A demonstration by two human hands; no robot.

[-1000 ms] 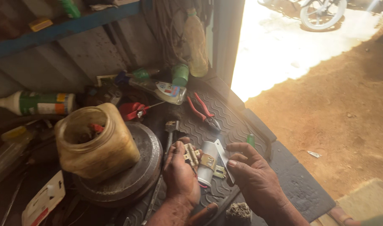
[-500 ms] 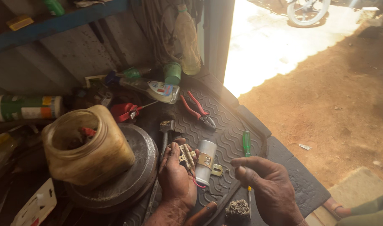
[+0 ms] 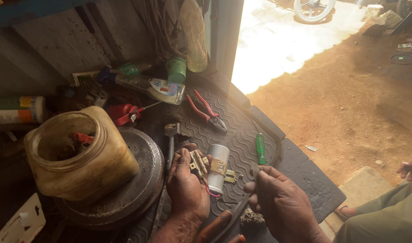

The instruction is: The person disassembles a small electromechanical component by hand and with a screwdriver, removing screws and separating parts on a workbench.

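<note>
Dim and warm-toned around both hands, lit only by daylight spilling in from the doorway above and to their right; blown-out white glare on the ground out there; deep shadow left of the hands; slight softness toward the edges

Single view: head-worn camera, looking steeply down and forward over the wearer's own forearms. Left hand and right hand sat low in the frame, close to the lens. Camera faced a ribbed black rubber mat at centre, with a corrugated metal wall across the upper left. Upper right opened onto sunlit dirt ground, farther off. Another person's green-clad leg entered at the lower right corner. No second view to overlap.
</note>
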